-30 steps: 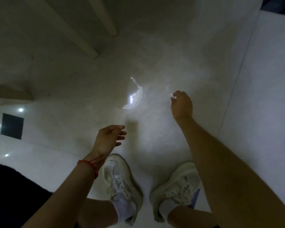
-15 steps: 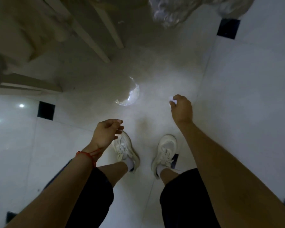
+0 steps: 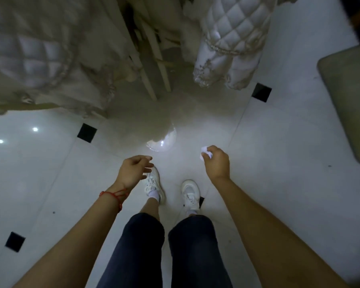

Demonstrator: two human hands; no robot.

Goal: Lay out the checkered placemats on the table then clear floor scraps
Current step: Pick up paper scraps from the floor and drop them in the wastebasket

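The right hand is curled around a small white scrap, which pokes out from between the thumb and the bent fingers. The left hand holds nothing; its fingers are loosely bent and spread a little, palm turned inward, with a red string bracelet around the wrist. The two hands hang well apart, both above the floor and in front of the person's legs.

Between and beyond the hands, a crumpled piece of clear plastic lies on the floor, catching the light. It sits nearer the left hand than the right, and neither hand touches it.

Below the hands, two white sneakers stand on the tiles, a little apart, under dark trousers that end above the ankles.

The floor is pale glossy tile with small black square insets at the corners, and two bright light spots reflect on the left side. Further out, pale wooden legs of furniture stand on the floor, flanked by a quilted white cloth with trimmed edges hanging at the upper right and a similar quilted cover at the upper left. A grey-green cushioned edge shows at the far right. No checkered placemat can be made out from this view.
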